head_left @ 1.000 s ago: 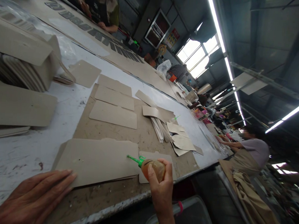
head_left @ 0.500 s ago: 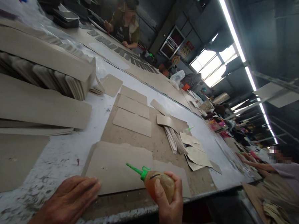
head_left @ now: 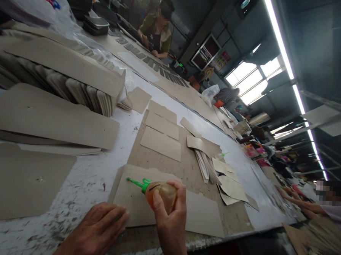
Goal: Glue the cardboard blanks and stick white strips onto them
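My right hand (head_left: 171,219) is wrapped round a squeeze bottle (head_left: 151,195) of amber liquid with a green cap and long green nozzle. The bottle is tilted on its side, its nozzle tip pointing left over the upper left part of a beige board piece (head_left: 139,213). My left hand (head_left: 99,226) lies with fingers stretched out, the fingertips on the lower left corner of that board. A second board piece (head_left: 207,213) lies to its right, partly behind my right hand. Whether the nozzle touches the board, I cannot tell.
Three flat pieces (head_left: 161,144) lie further up the brown work board (head_left: 134,158). Cut strips (head_left: 230,187) are heaped to the right. Stacked boards (head_left: 68,65) stand at the left on the white table (head_left: 69,198). Co-workers sit across (head_left: 156,35) and at right.
My right hand has carried the bottle left over the board, so the nozzle is nearer its upper left corner. The view has shifted slightly; my left hand stays on the board's corner.
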{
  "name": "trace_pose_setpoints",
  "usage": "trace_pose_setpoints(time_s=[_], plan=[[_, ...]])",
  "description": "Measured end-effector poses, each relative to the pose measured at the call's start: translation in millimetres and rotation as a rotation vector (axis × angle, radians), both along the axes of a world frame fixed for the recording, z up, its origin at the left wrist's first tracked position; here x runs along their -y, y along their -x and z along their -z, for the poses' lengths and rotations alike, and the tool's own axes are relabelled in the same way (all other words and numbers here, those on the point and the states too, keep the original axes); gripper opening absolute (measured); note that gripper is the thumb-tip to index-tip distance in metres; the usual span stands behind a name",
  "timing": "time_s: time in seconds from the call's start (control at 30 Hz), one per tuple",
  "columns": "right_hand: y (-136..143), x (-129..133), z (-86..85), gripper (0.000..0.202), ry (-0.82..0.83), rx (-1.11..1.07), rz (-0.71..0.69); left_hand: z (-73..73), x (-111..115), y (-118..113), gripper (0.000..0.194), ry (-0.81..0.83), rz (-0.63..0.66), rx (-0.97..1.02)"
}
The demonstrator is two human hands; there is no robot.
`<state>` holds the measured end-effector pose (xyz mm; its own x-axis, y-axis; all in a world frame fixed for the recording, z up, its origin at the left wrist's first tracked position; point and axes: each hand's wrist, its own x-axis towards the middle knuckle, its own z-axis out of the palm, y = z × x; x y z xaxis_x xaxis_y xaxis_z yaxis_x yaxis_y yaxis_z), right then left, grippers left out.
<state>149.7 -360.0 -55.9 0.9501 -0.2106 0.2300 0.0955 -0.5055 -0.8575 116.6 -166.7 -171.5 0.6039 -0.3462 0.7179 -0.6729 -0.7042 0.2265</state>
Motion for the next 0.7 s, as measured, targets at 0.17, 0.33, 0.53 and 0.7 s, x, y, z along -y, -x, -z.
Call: trace_pose_setpoints(time_s=[0.17, 0.33, 0.53, 0.7], plan=[[-0.7, -0.3, -3.9, 0.031, 0.056, -0.006, 0.0, -0.9, 4.0, 2.1, 0.027, 0.044, -0.007, -0.01], [0.6, 11.4, -6.9, 0.031, 0.118, 0.023, 0.061, -4.1, 4.3, -1.6, 0.028, 0.077, 0.01, -0.009], [1.6, 31.9, -5.8, 0.033, 0.139, 0.051, 0.136, -5.5, 5.5, -1.4, 0.025, 0.093, -0.014, 0.0], [1.6, 50.0, -5.9, 0.035, 0.173, 0.036, 0.171, 1.9, 11.2, 1.5, 0.026, 0.145, -0.029, -0.022]])
